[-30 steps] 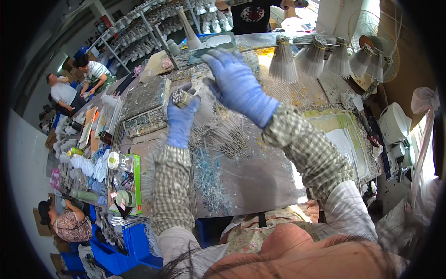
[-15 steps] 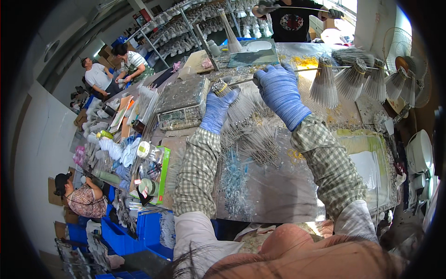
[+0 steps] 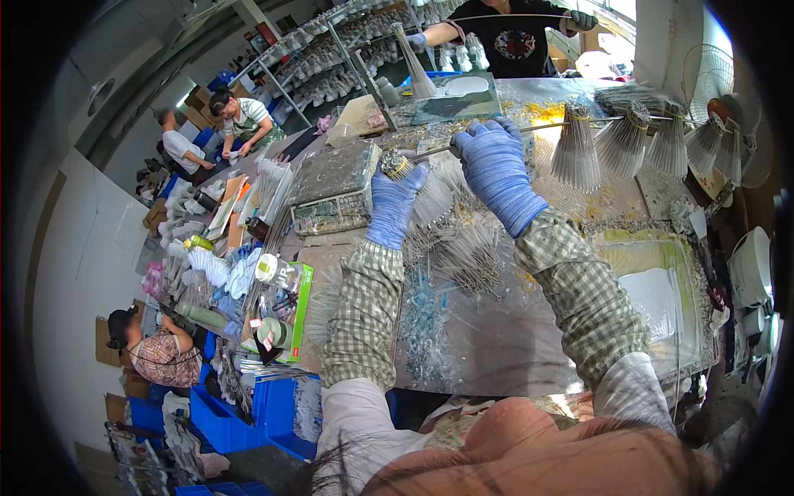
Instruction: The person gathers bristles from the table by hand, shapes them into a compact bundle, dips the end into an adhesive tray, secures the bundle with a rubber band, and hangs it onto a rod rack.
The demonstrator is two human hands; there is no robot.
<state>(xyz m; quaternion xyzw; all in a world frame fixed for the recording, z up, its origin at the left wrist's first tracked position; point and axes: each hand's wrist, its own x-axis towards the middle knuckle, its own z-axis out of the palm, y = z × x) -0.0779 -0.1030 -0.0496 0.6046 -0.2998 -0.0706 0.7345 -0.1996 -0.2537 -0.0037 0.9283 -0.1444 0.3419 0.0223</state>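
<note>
My left hand [image 3: 392, 207], in a blue glove, is wrapped round the banded neck of a bundle of thin pale rods [image 3: 432, 203]. A yellow band [image 3: 401, 170] circles that neck, and the rods fan out beneath my hand. My right hand [image 3: 496, 169], gloved alike, grips a long thin metal rod [image 3: 542, 126]. The rod's left end points at the top of the held bundle; whether it enters there I cannot tell. Farther right, several similar bundles [image 3: 576, 153] hang along the rod with their fanned ends down. Loose thin rods [image 3: 471, 260] lie heaped on the table below my hands.
A grey, crusted box-like device [image 3: 331, 186] stands left of my left hand. Beyond the table a person in black [image 3: 517, 45] holds another rod, near an upright bundle [image 3: 416, 66]. A shallow tray with a white sheet [image 3: 653, 302] lies right; blue bins [image 3: 217, 417] stand lower left.
My left hand and the bundle have turned slightly, so the bundle's top faces me more. The person opposite has extended a hand to the upright bundle. The whole view has shifted a little.
</note>
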